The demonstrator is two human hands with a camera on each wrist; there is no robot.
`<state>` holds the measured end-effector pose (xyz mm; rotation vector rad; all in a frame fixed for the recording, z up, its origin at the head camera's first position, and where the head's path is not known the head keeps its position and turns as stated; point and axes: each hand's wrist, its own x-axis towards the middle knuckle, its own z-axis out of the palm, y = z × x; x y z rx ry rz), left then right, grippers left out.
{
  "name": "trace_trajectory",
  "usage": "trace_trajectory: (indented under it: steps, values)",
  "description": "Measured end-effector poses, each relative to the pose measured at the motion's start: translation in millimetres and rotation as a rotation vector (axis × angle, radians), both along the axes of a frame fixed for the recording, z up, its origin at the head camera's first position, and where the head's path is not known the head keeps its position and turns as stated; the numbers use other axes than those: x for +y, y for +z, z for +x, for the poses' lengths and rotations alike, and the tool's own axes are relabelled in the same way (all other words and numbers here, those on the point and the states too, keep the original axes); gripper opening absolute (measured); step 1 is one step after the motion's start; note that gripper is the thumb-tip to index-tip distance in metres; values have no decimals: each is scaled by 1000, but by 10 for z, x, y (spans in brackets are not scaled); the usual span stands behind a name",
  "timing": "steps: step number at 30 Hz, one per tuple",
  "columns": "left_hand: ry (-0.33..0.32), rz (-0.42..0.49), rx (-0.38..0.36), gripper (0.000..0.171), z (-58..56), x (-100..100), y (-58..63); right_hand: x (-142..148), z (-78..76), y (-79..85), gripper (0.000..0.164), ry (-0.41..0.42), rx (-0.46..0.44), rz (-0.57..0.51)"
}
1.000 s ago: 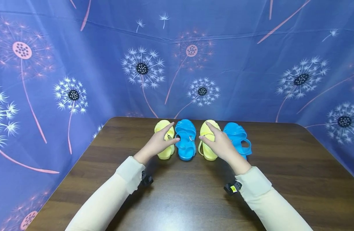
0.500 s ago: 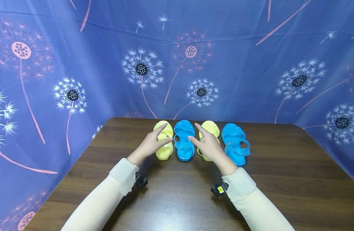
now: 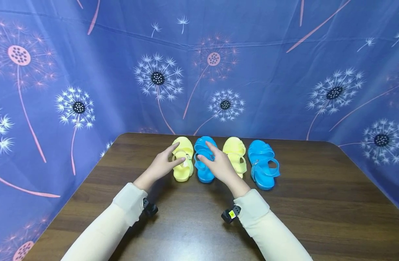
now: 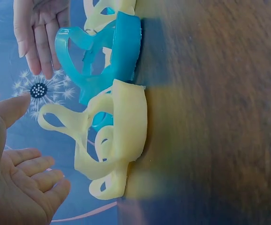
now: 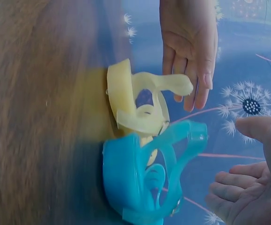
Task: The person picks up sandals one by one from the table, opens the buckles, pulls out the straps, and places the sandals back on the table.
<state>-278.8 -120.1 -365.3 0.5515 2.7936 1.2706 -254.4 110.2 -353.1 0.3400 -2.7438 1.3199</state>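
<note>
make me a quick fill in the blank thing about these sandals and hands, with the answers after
The table bears ___ sandals.
The leftmost sandal, nearest the left hand, is coloured ___.
The rightmost sandal is coloured ___.
The right hand holds ___.

Missing words: four; yellow; blue; nothing.

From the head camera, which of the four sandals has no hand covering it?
The blue sandal at the row's right end. The left hand overlaps the leftmost yellow sandal; the right hand, the middle blue sandal and middle yellow sandal.
</note>
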Motion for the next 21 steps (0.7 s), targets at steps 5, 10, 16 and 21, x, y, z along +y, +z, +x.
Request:
trace_trajectory:
  steps: [5,10,16,21]
  values:
    - [0,19,-14,73,7,-23,-7,-53,4,31,68,14,11,9]
    - [4,20,-16,73,6,-33,-13,-85,-1,50,69,31,5,19]
    - [0,32,-23,74,5,-28,-1,-111,-11,58,69,40,-2,18]
    - [-3,43,-27,75,15,-34,20,-135,-11,77,69,35,1,17]
